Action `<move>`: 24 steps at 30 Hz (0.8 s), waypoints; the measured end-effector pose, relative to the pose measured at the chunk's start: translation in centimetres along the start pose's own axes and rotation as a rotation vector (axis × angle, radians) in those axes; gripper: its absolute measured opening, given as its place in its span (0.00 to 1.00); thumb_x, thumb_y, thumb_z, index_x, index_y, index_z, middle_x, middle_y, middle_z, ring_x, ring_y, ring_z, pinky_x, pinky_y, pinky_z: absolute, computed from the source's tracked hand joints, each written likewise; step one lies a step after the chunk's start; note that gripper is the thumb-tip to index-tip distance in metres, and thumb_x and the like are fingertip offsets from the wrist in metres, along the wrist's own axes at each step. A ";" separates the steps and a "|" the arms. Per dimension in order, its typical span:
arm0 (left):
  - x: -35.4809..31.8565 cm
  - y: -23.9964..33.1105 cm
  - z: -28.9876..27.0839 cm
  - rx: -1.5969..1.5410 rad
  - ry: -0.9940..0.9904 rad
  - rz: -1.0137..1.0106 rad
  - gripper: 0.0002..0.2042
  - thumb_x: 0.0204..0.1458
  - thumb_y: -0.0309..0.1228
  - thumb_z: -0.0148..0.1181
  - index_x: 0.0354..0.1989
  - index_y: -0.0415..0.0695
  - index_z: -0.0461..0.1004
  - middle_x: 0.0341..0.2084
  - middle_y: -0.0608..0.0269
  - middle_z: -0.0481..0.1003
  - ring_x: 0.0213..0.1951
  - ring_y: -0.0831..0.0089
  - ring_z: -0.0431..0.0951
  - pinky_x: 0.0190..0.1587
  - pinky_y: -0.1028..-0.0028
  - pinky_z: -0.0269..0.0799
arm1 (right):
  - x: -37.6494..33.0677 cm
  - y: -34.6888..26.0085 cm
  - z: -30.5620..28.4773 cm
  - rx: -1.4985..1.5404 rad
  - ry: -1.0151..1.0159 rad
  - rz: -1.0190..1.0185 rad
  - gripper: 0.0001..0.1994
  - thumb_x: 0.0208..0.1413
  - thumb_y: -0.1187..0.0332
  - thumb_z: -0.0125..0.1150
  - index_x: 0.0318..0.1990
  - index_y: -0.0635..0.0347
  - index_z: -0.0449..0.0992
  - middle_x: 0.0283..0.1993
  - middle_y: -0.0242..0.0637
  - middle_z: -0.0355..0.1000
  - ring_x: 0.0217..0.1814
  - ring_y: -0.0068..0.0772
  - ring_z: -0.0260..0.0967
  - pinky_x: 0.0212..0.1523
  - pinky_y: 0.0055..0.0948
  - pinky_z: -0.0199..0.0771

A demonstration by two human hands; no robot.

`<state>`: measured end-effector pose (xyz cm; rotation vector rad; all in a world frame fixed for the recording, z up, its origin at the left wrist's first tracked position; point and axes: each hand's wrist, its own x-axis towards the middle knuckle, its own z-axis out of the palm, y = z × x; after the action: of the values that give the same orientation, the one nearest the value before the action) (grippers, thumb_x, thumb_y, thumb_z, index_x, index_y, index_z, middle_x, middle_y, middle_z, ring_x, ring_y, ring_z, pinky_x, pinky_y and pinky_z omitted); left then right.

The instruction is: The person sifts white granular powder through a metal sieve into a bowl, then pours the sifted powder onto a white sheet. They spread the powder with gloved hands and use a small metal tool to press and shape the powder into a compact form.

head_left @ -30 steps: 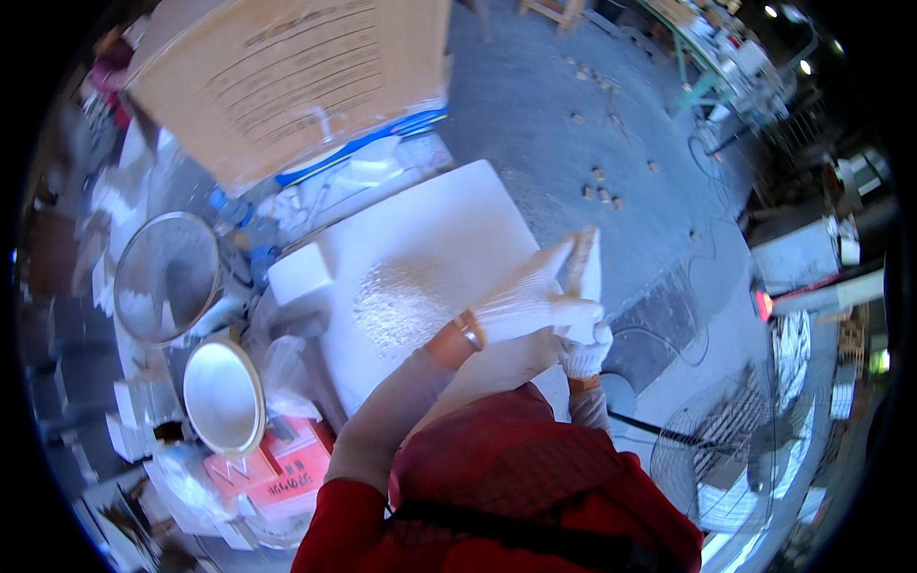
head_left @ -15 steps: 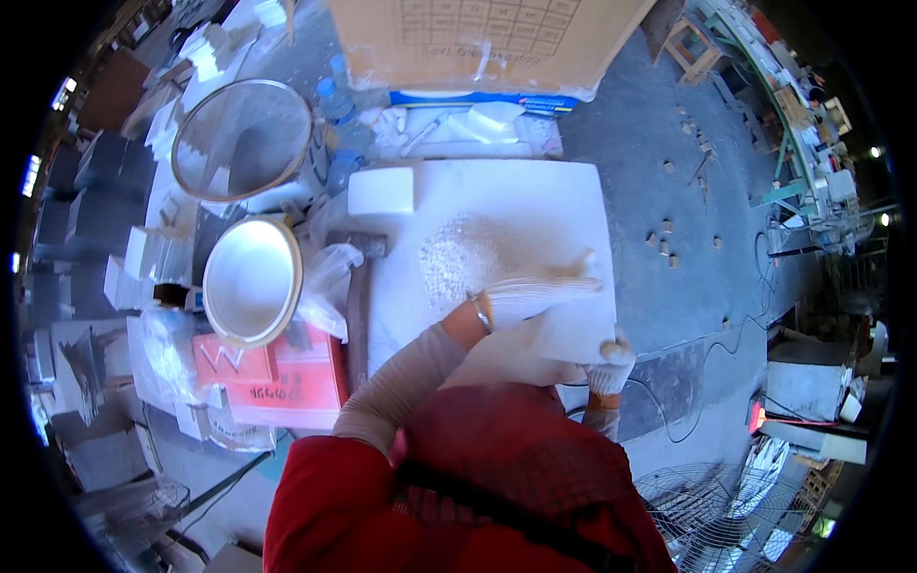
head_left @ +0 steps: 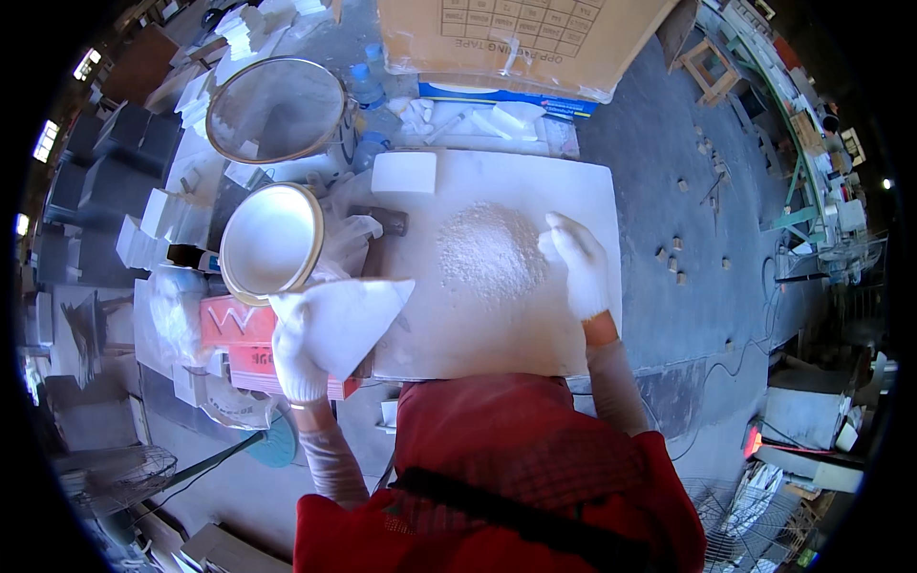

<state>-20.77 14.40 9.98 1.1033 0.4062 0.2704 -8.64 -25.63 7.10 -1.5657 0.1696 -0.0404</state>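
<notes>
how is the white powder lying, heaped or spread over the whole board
Heaped: the white powder forms one loose patch, with mostly bare board around it.

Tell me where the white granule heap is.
In the head view, the white granule heap lies on the white board, slightly right of centre, just left of the gloved right hand and below-right of the white block.

To your right, grey floor (head_left: 650, 205) stretched toward a wooden stool (head_left: 721, 89) and a green-legged workbench (head_left: 799, 179); at your far left, bright windows (head_left: 45, 140) shone.
</notes>
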 end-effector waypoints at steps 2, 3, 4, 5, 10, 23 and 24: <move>-1.8 -1.9 -1.6 0.015 0.090 -0.048 0.27 0.60 0.44 0.70 0.59 0.35 0.77 0.50 0.57 0.81 0.51 0.62 0.82 0.59 0.61 0.77 | 3.5 1.9 0.3 -0.222 0.068 -0.126 0.23 0.67 0.55 0.66 0.60 0.64 0.82 0.50 0.41 0.83 0.53 0.34 0.80 0.57 0.33 0.78; -2.8 -2.6 -1.4 0.051 0.121 -0.043 0.28 0.59 0.46 0.70 0.58 0.35 0.77 0.50 0.57 0.81 0.51 0.62 0.81 0.59 0.61 0.76 | 5.7 3.2 -0.1 -0.380 0.096 -0.243 0.24 0.66 0.52 0.67 0.60 0.62 0.82 0.52 0.42 0.83 0.54 0.37 0.80 0.57 0.34 0.78; -3.8 -4.3 -1.6 0.028 0.157 -0.054 0.30 0.58 0.48 0.68 0.59 0.34 0.76 0.51 0.55 0.80 0.53 0.64 0.81 0.59 0.62 0.76 | 7.8 3.9 -0.5 -0.547 0.112 -0.341 0.25 0.64 0.50 0.68 0.60 0.60 0.83 0.53 0.43 0.82 0.54 0.40 0.80 0.57 0.36 0.78; -4.9 -5.0 -1.3 0.057 0.134 -0.099 0.30 0.57 0.47 0.69 0.59 0.34 0.76 0.52 0.55 0.80 0.53 0.64 0.80 0.59 0.62 0.76 | 9.9 4.6 -0.9 -0.715 0.150 -0.437 0.26 0.63 0.48 0.69 0.60 0.57 0.83 0.54 0.44 0.82 0.55 0.43 0.80 0.58 0.38 0.78; -7.9 -6.9 0.4 0.183 0.068 -0.272 0.28 0.57 0.40 0.68 0.59 0.31 0.77 0.51 0.54 0.81 0.53 0.64 0.79 0.60 0.63 0.74 | 19.0 5.0 -0.4 -1.252 0.189 -0.553 0.28 0.57 0.43 0.71 0.59 0.50 0.84 0.54 0.46 0.81 0.56 0.50 0.78 0.57 0.46 0.77; -10.1 -8.3 2.9 -0.009 0.337 -0.332 0.33 0.53 0.42 0.68 0.62 0.29 0.72 0.53 0.47 0.80 0.53 0.55 0.82 0.60 0.58 0.78 | 32.0 11.5 3.1 -1.389 0.139 -0.123 0.25 0.63 0.37 0.58 0.61 0.33 0.83 0.54 0.42 0.84 0.53 0.52 0.82 0.56 0.47 0.79; -10.3 -8.1 3.1 -0.023 0.359 -0.331 0.33 0.53 0.42 0.68 0.62 0.29 0.73 0.53 0.48 0.80 0.53 0.56 0.82 0.60 0.58 0.78 | 31.9 11.6 3.3 -1.381 0.143 -0.126 0.24 0.63 0.37 0.57 0.60 0.32 0.83 0.53 0.42 0.84 0.52 0.53 0.82 0.55 0.48 0.80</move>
<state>-28.52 4.25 5.71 0.9466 0.8936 0.1788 22.38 -26.51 -7.10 -2.9547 0.2252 -0.1575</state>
